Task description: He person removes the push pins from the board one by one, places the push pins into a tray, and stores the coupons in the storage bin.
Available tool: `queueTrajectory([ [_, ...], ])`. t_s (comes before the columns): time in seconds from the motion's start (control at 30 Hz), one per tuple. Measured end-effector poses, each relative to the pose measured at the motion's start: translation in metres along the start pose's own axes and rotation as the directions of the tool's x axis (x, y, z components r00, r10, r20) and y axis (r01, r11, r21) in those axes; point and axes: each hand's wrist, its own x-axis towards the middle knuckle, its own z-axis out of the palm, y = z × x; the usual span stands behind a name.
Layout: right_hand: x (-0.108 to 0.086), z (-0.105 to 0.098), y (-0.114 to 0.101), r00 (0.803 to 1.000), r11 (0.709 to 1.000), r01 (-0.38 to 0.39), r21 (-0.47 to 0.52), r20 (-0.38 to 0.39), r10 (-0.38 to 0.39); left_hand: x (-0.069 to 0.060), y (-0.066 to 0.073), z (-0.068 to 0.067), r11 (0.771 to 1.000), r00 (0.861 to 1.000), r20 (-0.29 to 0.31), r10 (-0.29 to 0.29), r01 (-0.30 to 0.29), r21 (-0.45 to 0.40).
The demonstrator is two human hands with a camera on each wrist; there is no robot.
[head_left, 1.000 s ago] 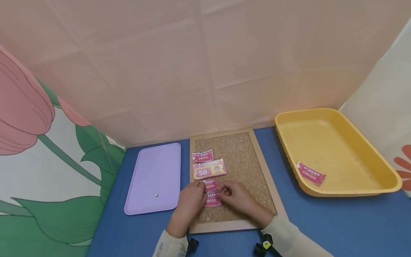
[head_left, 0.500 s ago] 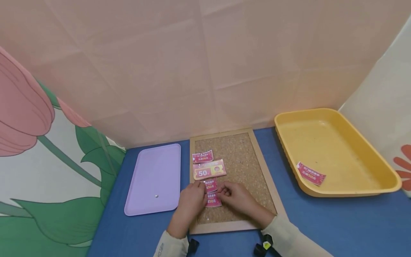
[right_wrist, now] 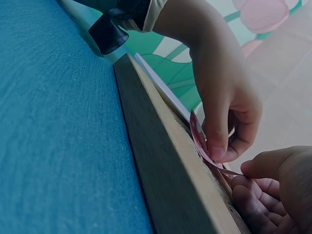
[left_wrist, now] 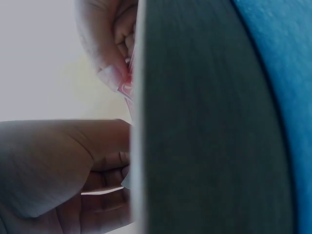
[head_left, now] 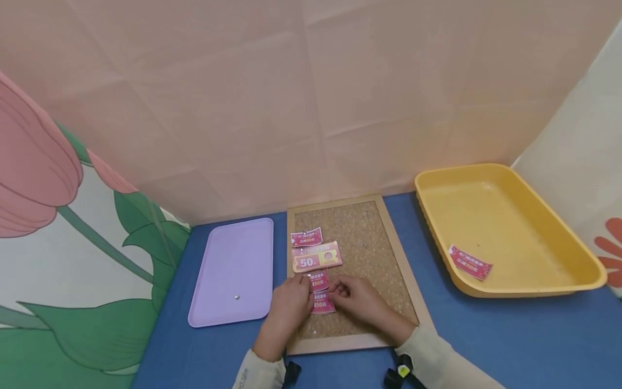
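My left hand (head_left: 290,297) lies over the left end of the lowest pink coupon (head_left: 323,303) on the cork board (head_left: 369,259). Its thumb and forefinger pinch together against the paper, on what looks like a tiny pushpin, mostly hidden by the fingertips. From the other side, my right hand (head_left: 358,297) pinches the coupon's right edge between thumb and forefinger. In the right wrist view the coupon (right_wrist: 199,136) bends up from the board. Just above it sits another pink coupon (head_left: 319,280), partly covered by the left hand. Higher up are a larger coupon (head_left: 317,256) and a small one (head_left: 307,237).
A lilac tray (head_left: 233,265) with one small shiny pin (head_left: 237,296) stands left of the board. To the right, a yellow tray (head_left: 515,243) holds a loose pink coupon (head_left: 470,262). Blue cloth (head_left: 486,335) covers the table, with a pinkish wall behind.
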Motion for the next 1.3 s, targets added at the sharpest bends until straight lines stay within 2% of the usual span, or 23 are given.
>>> queueTrajectory([
  [0.2,0.0006,0.0021,0.0013,1.000,1.000,0.012,-0.021,-0.015,-0.012,0.0001,-0.0005,0.0000,0.999,1.000,0.018,-0.019,0.019,-0.036],
  [0.6,0.0014,0.0007,0.0028,1.000,1.000,0.029,0.001,0.000,-0.029,0.0008,0.0031,0.0012,0.999,0.999,-0.001,-0.040,0.040,-0.001],
  [0.97,0.0012,-0.0006,0.0018,1.000,1.000,0.014,0.009,0.024,-0.014,0.0007,0.0027,0.0018,1.000,0.999,-0.037,-0.024,0.024,-0.001],
  [1.3,0.0011,-0.0004,0.0028,1.000,1.000,0.022,0.007,0.020,-0.022,0.0027,-0.0007,0.0061,0.999,0.999,-0.019,-0.029,0.029,-0.027],
])
